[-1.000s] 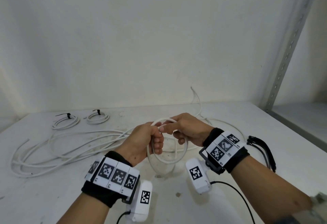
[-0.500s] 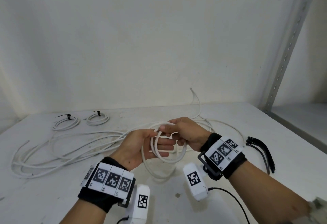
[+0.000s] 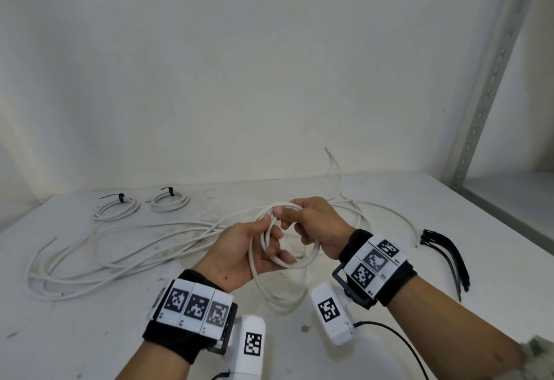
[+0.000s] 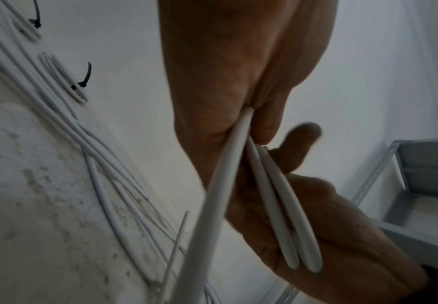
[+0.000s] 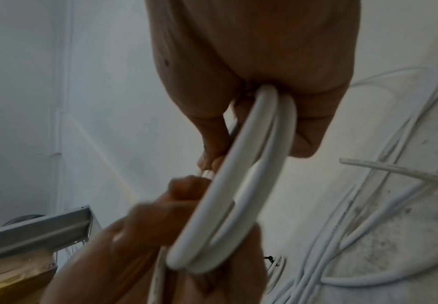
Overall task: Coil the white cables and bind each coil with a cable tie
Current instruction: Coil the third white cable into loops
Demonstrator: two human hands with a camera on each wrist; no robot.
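A small coil of white cable (image 3: 311,256) hangs in the air between both hands, above the table's middle. My left hand (image 3: 236,244) is turned palm up, with the loops lying across its fingers and its thumb pressing them at the top. In the left wrist view the cable (image 4: 236,144) comes out of that pinch. My right hand (image 3: 314,220) pinches the top of the coil from the right, and two turns (image 5: 254,156) come out of its fingers. A loose tail (image 3: 278,298) drops from the coil to the table.
Long loose white cables (image 3: 120,247) sprawl over the table's left and middle. Two bound coils (image 3: 117,208) (image 3: 169,199) with black ties lie at the back left. Spare black cable ties (image 3: 446,256) lie on the right. A metal shelf upright (image 3: 491,79) stands at the far right.
My left hand has loosened from a fist on the coil and rolled palm up, so the loops now lie across its fingers. The right hand has kept its pinch on the top.
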